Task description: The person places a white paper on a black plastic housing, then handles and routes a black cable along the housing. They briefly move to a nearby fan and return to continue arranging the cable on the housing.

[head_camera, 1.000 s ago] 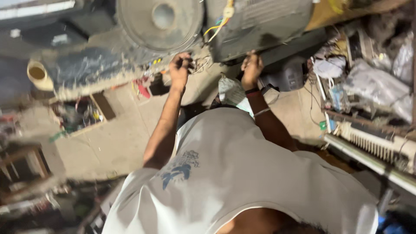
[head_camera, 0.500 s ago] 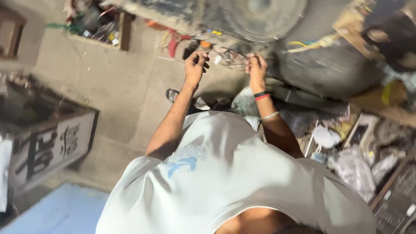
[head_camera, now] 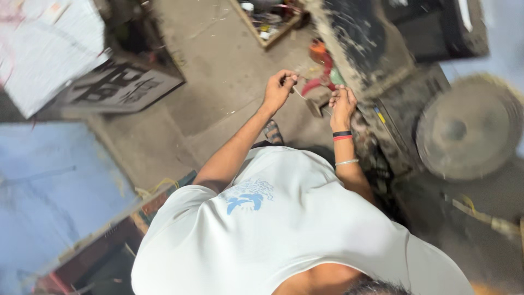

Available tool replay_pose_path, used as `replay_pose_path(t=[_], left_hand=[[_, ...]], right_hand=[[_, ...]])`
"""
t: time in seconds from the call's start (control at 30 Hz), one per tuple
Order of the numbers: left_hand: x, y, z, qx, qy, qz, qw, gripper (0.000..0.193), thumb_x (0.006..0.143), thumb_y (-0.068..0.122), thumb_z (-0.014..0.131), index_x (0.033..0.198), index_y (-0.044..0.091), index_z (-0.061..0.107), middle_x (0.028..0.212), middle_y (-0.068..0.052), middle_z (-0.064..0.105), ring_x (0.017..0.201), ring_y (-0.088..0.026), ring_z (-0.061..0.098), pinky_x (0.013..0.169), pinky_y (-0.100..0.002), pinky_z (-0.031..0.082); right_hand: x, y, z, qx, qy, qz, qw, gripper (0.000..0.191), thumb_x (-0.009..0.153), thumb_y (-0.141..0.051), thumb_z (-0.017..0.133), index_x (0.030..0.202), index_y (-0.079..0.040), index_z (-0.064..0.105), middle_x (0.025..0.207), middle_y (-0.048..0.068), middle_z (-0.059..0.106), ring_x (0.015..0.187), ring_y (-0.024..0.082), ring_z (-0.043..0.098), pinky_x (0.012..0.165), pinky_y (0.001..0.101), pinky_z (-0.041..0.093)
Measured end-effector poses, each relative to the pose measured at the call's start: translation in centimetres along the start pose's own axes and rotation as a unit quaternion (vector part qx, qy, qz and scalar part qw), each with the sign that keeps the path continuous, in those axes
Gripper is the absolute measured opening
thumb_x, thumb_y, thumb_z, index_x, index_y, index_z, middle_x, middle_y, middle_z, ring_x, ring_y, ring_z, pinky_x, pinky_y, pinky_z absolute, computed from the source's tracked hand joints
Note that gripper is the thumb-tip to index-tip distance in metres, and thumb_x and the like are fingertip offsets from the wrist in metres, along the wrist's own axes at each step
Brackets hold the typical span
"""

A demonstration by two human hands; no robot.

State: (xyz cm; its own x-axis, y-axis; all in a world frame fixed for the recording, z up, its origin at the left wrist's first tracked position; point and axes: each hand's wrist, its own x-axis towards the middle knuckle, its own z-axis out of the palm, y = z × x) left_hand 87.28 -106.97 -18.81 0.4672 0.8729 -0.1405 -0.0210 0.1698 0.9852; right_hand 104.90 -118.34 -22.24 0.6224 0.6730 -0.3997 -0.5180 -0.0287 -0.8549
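Observation:
My left hand (head_camera: 279, 90) is closed around a thin metal tool (head_camera: 307, 100) whose brownish end points toward my right hand. My right hand (head_camera: 343, 106), with black and red bands on its wrist, has curled fingers at the edge of a dark, dusty machine (head_camera: 382, 82). What its fingers grip is hidden. Both hands are close together above the concrete floor (head_camera: 218, 82). My white shirt with a blue print (head_camera: 284, 224) fills the lower part of the view.
A round grey disc (head_camera: 469, 128) sits on the machine at the right. A wooden tray of small parts (head_camera: 270, 22) lies at the top, red items (head_camera: 322, 65) near the hands. A printed board (head_camera: 117, 87) and a blue sheet (head_camera: 49, 191) are on the left.
The view has swung round, so the machine and disc now lie to the right instead of above. My hands stay together at the machine's edge.

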Motion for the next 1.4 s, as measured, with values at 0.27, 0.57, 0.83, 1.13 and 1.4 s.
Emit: replay_pose_path(t=[0.27,0.57,0.83,1.13,1.4], left_hand=[[3.6,3.5,-13.5,-0.046,0.211,-0.028,0.976,0.019,0.099,0.018,0.066,0.111,0.005,0.072,0.083,0.001,0.067,0.066,-0.006,0.059,0.054,-0.024,0.046],[9.8,3.2,-25.9,-0.075,0.405,-0.059,0.909,0.02,0.098,0.023,0.068,0.109,0.007,0.073,0.08,0.002,0.068,0.063,-0.005,0.059,0.053,-0.022,0.047],[20.0,8.7,-33.5,-0.15,0.485,-0.018,0.862,0.02,0.101,0.022,0.066,0.111,0.006,0.072,0.085,0.002,0.07,0.066,-0.005,0.061,0.054,-0.021,0.044],[28.4,10.9,-46.3,-0.18,0.528,0.002,0.83,0.017,0.101,0.018,0.066,0.113,0.006,0.071,0.089,0.0,0.072,0.065,-0.006,0.061,0.054,-0.022,0.044],[36.1,15.8,-64.4,-0.176,0.566,-0.008,0.806,0.015,0.098,0.015,0.065,0.112,0.01,0.069,0.088,0.001,0.07,0.061,-0.007,0.06,0.05,-0.023,0.045]], right_hand=[[5.4,3.1,18.6,-0.107,-0.224,0.089,0.965,0.019,0.106,-0.022,0.059,0.107,-0.005,0.066,0.081,0.001,0.063,0.065,0.008,0.057,0.056,0.0227,0.044],[18.1,4.2,35.4,-0.136,-0.3,0.159,0.931,0.018,0.106,-0.02,0.059,0.11,-0.004,0.066,0.082,0.004,0.067,0.062,0.011,0.059,0.052,0.0249,0.047],[27.3,1.9,51.7,-0.175,-0.395,0.137,0.891,0.018,0.106,-0.02,0.059,0.109,-0.004,0.066,0.083,0.002,0.068,0.064,0.011,0.061,0.055,0.0251,0.048],[31.0,7.1,67.8,-0.222,-0.419,0.2,0.857,0.013,0.102,-0.021,0.062,0.105,-0.008,0.063,0.083,0.002,0.067,0.064,0.012,0.063,0.054,0.0261,0.049],[31.8,9.8,85.2,-0.268,-0.451,0.203,0.827,0.017,0.103,-0.024,0.059,0.107,-0.008,0.065,0.082,0.0,0.062,0.068,0.01,0.054,0.059,0.0254,0.044]])
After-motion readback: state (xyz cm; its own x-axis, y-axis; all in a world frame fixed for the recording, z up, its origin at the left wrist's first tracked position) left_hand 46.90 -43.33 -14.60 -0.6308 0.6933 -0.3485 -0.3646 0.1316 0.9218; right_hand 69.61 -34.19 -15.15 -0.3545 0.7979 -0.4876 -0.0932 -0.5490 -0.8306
